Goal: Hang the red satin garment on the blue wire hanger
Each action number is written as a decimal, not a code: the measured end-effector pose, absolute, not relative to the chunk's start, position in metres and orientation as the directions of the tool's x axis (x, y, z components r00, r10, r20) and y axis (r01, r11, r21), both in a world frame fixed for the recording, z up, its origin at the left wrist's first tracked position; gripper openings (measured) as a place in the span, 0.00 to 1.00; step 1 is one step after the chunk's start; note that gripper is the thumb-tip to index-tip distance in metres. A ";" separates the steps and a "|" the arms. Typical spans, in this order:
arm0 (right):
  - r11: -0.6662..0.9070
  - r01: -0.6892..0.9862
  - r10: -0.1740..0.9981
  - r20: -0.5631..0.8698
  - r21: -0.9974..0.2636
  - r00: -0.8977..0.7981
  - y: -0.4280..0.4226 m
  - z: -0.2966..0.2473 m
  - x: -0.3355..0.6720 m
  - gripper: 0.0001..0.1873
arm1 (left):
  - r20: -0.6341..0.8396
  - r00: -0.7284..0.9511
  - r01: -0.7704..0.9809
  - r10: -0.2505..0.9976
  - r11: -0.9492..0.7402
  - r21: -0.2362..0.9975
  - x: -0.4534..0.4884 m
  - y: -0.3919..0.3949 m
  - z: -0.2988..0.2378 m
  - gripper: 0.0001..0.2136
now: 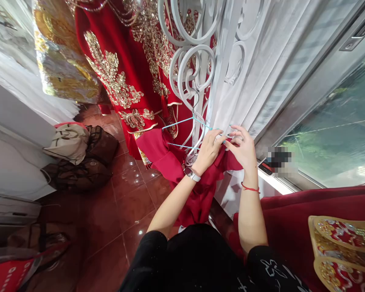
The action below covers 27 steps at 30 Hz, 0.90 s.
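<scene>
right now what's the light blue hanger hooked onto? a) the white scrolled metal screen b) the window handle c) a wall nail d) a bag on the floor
A: the light blue hanger has its hook caught in a curl of the white scrolled metal screen, while the left hand and right hand work the red garment on it.

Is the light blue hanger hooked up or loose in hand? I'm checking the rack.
Hooked up: the hanger hangs by its hook from the white scrollwork rack.
</scene>
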State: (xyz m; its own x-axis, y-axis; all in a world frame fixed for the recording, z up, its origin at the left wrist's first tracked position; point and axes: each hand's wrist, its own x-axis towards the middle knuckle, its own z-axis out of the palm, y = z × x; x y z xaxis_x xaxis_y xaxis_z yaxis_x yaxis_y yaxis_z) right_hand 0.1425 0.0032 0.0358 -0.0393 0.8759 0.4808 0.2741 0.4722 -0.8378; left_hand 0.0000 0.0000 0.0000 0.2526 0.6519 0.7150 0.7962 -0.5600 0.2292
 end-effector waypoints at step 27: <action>0.092 0.839 0.822 0.517 -0.537 0.240 0.007 0.018 0.087 0.19 | 0.650 -0.552 0.808 0.523 0.142 0.572 -0.115 -0.067 0.000 0.37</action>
